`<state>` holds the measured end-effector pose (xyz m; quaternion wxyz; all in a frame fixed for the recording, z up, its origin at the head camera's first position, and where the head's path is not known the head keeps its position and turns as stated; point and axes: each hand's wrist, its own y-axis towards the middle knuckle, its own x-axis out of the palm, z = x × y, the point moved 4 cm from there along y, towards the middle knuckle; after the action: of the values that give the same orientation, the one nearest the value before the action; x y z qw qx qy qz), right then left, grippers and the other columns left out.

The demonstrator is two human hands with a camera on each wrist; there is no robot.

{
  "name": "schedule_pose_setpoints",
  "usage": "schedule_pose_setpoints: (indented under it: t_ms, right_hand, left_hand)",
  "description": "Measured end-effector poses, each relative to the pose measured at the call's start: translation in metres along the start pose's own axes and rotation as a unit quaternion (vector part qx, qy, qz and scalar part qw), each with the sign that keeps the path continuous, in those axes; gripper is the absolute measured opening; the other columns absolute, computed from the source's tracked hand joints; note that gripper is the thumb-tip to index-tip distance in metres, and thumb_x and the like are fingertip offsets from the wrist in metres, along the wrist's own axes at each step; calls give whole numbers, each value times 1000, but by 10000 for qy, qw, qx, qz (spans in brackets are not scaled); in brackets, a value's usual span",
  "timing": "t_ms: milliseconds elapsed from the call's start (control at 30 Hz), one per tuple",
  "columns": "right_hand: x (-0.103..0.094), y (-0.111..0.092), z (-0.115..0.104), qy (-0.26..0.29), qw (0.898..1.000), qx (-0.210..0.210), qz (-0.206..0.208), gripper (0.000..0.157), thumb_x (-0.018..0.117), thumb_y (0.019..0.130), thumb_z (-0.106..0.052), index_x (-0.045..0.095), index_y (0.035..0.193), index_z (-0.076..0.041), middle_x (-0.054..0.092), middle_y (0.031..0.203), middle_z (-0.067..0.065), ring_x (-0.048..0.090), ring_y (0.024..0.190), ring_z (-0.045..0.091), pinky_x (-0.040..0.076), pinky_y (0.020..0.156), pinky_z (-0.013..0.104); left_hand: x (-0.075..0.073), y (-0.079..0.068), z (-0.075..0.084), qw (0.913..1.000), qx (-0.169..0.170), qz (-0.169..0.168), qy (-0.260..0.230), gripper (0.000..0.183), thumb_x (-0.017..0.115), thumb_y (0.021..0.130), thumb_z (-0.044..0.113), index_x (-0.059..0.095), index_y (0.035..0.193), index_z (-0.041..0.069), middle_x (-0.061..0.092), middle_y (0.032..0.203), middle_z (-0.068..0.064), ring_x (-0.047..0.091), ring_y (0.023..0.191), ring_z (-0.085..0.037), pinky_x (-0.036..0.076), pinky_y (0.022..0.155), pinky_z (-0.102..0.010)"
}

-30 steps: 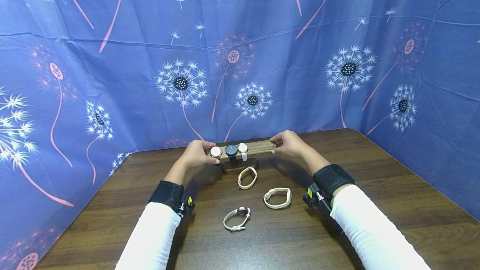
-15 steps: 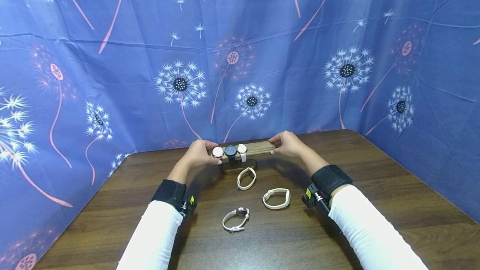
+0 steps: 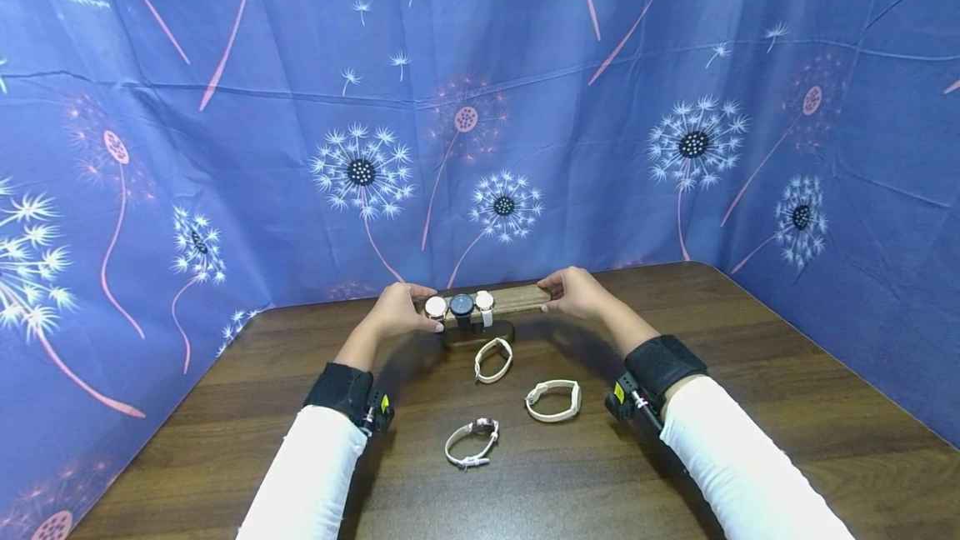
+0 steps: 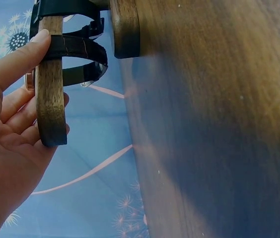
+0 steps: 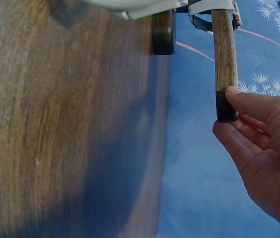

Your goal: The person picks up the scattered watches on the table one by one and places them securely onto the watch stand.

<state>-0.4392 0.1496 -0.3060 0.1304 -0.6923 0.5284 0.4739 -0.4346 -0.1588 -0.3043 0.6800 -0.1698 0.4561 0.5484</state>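
Note:
A wooden watch stand (image 3: 519, 299) stands near the table's back edge, with three wristwatches around its bar. My left hand (image 3: 395, 307) grips the leftmost one, a white-faced wristwatch (image 3: 435, 307) with a dark strap, at the bar's left end. In the left wrist view the thumb lies on the strap and bar edge, the other fingers behind. Beside it sit a black watch (image 3: 462, 304) and a white-strapped watch (image 3: 485, 302). At the bar's right end, my right hand (image 3: 577, 293) pinches the dark tip between thumb and fingers, clear in the right wrist view.
Three light-strapped watches lie on the wooden table before the stand: one close to its base (image 3: 478, 335), a cream watch (image 3: 554, 401) to the right, a pale watch (image 3: 472, 442) nearer me. A blue dandelion-print cloth (image 3: 600, 190) hangs behind.
My left hand and the leftmost watch have shifted slightly right along the bar, closer to the black watch. My right hand stays on the bar's end.

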Motion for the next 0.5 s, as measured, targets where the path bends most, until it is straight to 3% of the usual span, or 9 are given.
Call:
schedule_pose_setpoints:
  t_ms: [267,500]
  right_hand:
    - [0,-2,-4,-255,9996,-105,-49,44,79,77,-4,64,115,12,70,102,22,69,92,31,56,82,37]
    - [-14,-9,-13,-343,9988,-232,243,40,77,80,-7,65,115,9,67,110,22,66,100,33,53,88,42]
  left_hand:
    - [-1,-1,1,9999,91,-58,27,72,91,67,22,62,127,-4,67,118,-16,62,111,-30,48,97,-43]
    - [-14,-7,3,9999,50,40,-152,67,88,72,22,61,129,0,65,122,-16,61,113,-30,47,98,-44]
